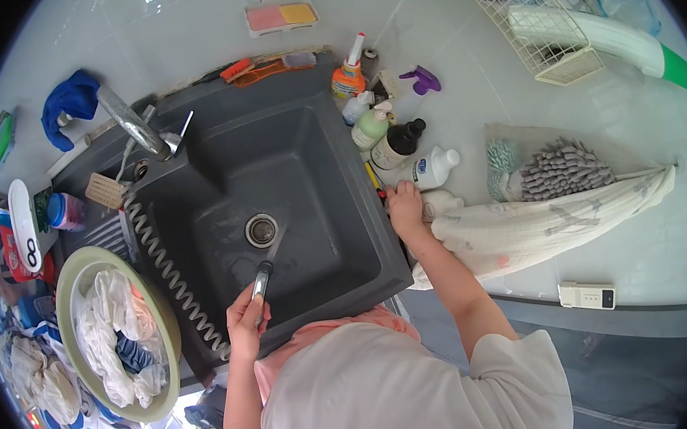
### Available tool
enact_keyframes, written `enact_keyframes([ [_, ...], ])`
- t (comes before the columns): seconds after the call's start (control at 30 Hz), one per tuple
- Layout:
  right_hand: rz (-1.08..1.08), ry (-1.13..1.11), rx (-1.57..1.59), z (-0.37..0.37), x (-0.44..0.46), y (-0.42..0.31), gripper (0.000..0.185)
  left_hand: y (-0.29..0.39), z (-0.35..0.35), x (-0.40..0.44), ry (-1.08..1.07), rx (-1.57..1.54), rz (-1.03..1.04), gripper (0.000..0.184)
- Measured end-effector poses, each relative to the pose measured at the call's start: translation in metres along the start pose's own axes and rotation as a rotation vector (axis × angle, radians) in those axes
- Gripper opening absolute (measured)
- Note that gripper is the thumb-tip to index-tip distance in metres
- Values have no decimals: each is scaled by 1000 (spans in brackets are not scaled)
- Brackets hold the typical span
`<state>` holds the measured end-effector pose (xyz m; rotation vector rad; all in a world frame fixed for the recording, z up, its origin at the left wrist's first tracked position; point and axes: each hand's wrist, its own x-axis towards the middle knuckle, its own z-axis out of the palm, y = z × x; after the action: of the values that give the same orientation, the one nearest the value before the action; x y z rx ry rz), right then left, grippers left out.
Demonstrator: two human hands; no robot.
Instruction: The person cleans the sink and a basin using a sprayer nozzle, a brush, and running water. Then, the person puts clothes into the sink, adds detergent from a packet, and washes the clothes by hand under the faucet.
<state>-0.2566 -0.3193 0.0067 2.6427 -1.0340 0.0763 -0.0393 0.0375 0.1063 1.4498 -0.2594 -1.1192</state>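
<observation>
My left hand (246,314) is wrapped round a silver hand-held sprayer (262,280) over the near part of the dark grey sink (197,219). Its head points towards the drain (262,230), and a thin streak of water leaves it. A coiled hose (170,270) runs down the sink's left side. At the right rim lies my right hand (405,204), fingers resting over the edge with nothing visible in them. Close to it are a white bottle (435,167), another white bottle (442,204) partly behind the wrist, and a yellow-and-black handle (375,177).
A green basin (172,344) of wet clothes stands left of the sink. The faucet (135,125) rises at the back left. Several bottles, among them a dark pump bottle (399,142), line the right rim. Beyond my right arm hangs a whitish cloth (541,230).
</observation>
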Motion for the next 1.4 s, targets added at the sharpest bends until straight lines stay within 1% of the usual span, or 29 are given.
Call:
enact_keyframes([
  [0.07, 42, -77, -65, -8, 4, -2, 22, 5, 1, -1, -40, -67, 6, 38],
  [0.1, 67, -72, -23, -13, 4, -2, 16, 8, 0, -2, -36, -64, 6, 38],
  [0.13, 64, -72, -20, -31, 6, -5, 16, 11, 1, -3, -48, -85, 0, 38],
  [0.2, 62, 38, 306, -71, 11, -13, 24, 15, 3, -5, -50, -111, -1, 38],
  [0.27, -1, 207, 602, -88, 16, -33, 34, 16, 4, -9, -85, -99, 20, 39],
  [0.33, 20, 127, 979, -87, 19, -70, 32, 18, 11, -10, -90, -92, 18, 39],
  [0.4, 179, -100, 1328, -46, 14, -120, 34, 20, 20, -8, -94, -81, 19, 39],
  [0.47, 538, -617, 1674, -18, 13, -166, 36, 14, 30, 0, -94, -28, 2, 38],
  [0.5, 519, -628, 1685, -3, 14, -182, 36, 1, 31, 8, -78, -13, 12, 37],
  [0.57, 936, -1039, 1949, 21, 16, -212, 36, -15, 34, 20, -49, 18, 3, 37],
  [0.6, 918, -1065, 1954, 26, 16, -223, 36, -22, 34, 24, -31, 28, 4, 37],
  [0.67, 1090, -1051, 2201, 34, 16, -238, 36, -27, 32, 26, 3, 15, -15, 37],
  [0.7, 1013, -1081, 2266, 35, 16, -240, 40, -27, 30, 26, 9, -4, -30, 37],
  [0.73, 1011, -1095, 2266, 35, 16, -241, 40, -27, 27, 24, 20, -2, -33, 37],
  [0.8, 955, -1224, 2243, 33, 20, -240, 45, -27, 20, 22, 73, 8, -39, 36],
  [0.83, 951, -1236, 2237, 28, 21, -243, 45, -28, 16, 23, 81, 4, -40, 36],
  [0.9, 669, -1202, 2058, 20, 20, -252, 47, -29, 6, 25, 154, -10, -32, 37],
  [0.93, 665, -1209, 2056, 17, 19, -255, 47, -30, 1, 27, 160, -12, -34, 37],
  [1.0, 479, -1275, 2093, 13, 20, -262, 44, -29, -5, 33, 224, -29, -89, 36],
  [1.03, 578, -1226, 2134, 12, 23, -265, 37, -29, -6, 36, 225, -29, -95, 36],
  [1.07, 589, -1233, 2133, 13, 25, -269, 37, -29, -7, 39, 227, -57, -112, 35],
  [1.13, 670, -1248, 2027, 21, 22, -276, 31, -30, -7, 41, 227, -107, -153, 33],
  [1.17, 687, -1251, 2029, 24, 18, -280, 31, -30, -7, 43, 223, -103, -166, 33],
  [1.23, 643, -1279, 1900, 32, 15, -284, 24, -28, -4, 49, 205, -107, -184, 33],
  [1.27, 650, -1279, 1902, 38, 18, -284, 24, -27, -3, 53, 202, -105, -188, 33],
  [1.33, 1075, -1266, 1966, 45, 23, -284, 22, -26, 1, 58, 211, -90, -223, 31],
  [1.37, 1088, -1267, 1966, 49, 26, -282, 22, -27, 4, 61, 207, -86, -233, 31],
  [1.4, 1216, -1335, 2044, 54, 29, -280, 23, -27, 7, 64, 214, -80, -241, 31],
])
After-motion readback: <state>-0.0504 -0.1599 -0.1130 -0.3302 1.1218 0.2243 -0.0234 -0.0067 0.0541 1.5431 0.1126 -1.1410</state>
